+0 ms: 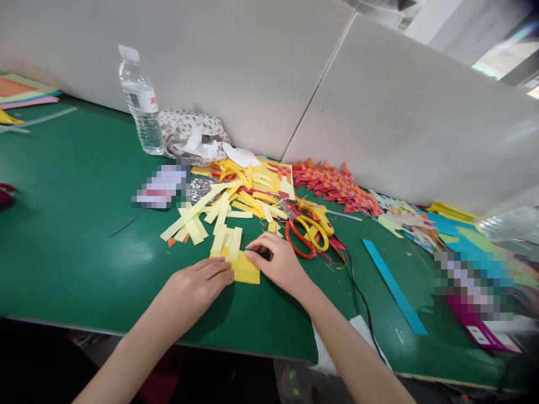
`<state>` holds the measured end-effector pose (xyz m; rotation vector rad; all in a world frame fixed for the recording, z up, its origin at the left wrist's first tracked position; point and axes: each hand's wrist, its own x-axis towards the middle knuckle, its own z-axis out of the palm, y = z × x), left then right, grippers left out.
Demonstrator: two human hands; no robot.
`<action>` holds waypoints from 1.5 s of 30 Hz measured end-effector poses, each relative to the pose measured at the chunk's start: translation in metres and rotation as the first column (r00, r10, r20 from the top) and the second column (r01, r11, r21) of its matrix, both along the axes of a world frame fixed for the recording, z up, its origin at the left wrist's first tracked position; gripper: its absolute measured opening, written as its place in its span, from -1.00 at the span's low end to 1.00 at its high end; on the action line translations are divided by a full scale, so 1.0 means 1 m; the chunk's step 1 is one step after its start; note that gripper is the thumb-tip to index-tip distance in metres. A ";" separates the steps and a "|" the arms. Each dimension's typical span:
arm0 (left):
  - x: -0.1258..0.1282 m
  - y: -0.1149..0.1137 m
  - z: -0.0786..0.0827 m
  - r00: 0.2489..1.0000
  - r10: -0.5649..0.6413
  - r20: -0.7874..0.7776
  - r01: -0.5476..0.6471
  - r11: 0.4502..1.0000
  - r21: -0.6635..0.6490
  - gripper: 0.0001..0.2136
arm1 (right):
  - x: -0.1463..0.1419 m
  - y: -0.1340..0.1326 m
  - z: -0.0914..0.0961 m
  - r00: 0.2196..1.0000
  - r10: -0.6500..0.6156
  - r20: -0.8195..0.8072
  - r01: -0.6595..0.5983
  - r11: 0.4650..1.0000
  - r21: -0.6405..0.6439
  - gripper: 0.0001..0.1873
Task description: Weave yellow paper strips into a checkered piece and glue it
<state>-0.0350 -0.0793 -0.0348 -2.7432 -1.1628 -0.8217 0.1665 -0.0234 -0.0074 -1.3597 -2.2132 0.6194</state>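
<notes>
My left hand (201,280) lies flat on the green table (84,224), fingers together, fingertips pressing the left edge of a folded yellow paper piece (246,270). My right hand (275,259) rests on the paper's right side, fingers curled down onto its top edge. Pale yellow paper strips (210,216) lie fanned out just beyond the piece. Nothing is lifted; both hands press the paper to the table.
Scissors with red and yellow handles (305,230) lie right of my right hand. Woven orange-red paper shapes (337,188) line the white partition. A water bottle (141,104), a patterned cloth (189,134), a blue strip (393,286) and a black cable (357,292) are nearby.
</notes>
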 end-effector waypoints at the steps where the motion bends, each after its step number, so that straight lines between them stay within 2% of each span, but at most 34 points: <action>1: 0.000 0.000 -0.001 1.000 0.001 -0.007 -0.001 1.000 0.003 -0.78 | -0.001 0.000 0.000 1.000 0.001 0.007 -0.001 1.000 0.006 -0.89; 6: 0.003 -0.002 -0.001 1.000 0.028 0.004 -0.028 0.999 -0.015 -0.77 | -0.005 0.002 -0.001 0.997 0.021 0.068 -0.024 0.999 0.039 -0.88; 9: -0.001 0.001 0.004 0.973 0.217 0.082 -0.210 0.974 -0.083 -0.76 | -0.006 0.004 -0.002 0.995 0.038 0.088 -0.041 0.999 0.035 -0.89; 11: -0.010 0.005 0.009 0.926 0.367 0.089 -0.347 0.920 -0.182 -0.57 | -0.006 0.004 -0.002 0.996 0.037 0.082 -0.039 0.999 0.032 -0.89; 13: -0.022 0.011 0.014 0.916 0.399 0.047 -0.374 0.889 -0.265 -0.48 | -0.005 0.003 -0.001 0.998 0.025 0.059 -0.027 0.999 0.029 -0.85; 15: -0.033 0.018 0.019 0.919 0.394 0.020 -0.367 0.871 -0.326 -0.49 | -0.005 0.002 0.000 0.999 0.021 0.037 -0.022 1.000 0.017 -0.76; 17: -0.039 0.024 0.023 0.942 0.336 0.001 -0.309 0.867 -0.390 -0.51 | -0.005 0.000 0.001 0.999 0.048 0.022 -0.049 0.999 0.024 -0.62; 21: -0.039 0.035 0.029 0.963 0.268 -0.015 -0.246 0.860 -0.446 -0.56 | -0.006 -0.002 0.002 0.981 0.195 0.020 -0.196 0.976 0.098 -0.27; 25: -0.036 0.040 0.030 0.971 0.238 -0.002 -0.206 0.837 -0.507 -0.55 | -0.009 -0.003 0.000 0.949 0.306 0.076 -0.309 0.950 0.042 -0.09; 29: -0.038 0.041 0.025 0.969 0.248 0.016 -0.199 0.814 -0.545 -0.55 | -0.011 -0.003 -0.001 0.937 0.319 0.146 -0.320 0.947 -0.013 -0.12; 34: -0.040 0.040 0.020 0.972 0.228 0.058 -0.165 0.836 -0.523 -0.58 | -0.012 -0.003 -0.002 0.930 0.321 0.181 -0.325 0.946 -0.008 -0.21; 45: -0.039 0.039 0.019 0.969 0.233 0.076 -0.163 0.845 -0.508 -0.58 | -0.012 -0.002 -0.004 0.928 0.317 0.197 -0.323 0.947 -0.005 -0.20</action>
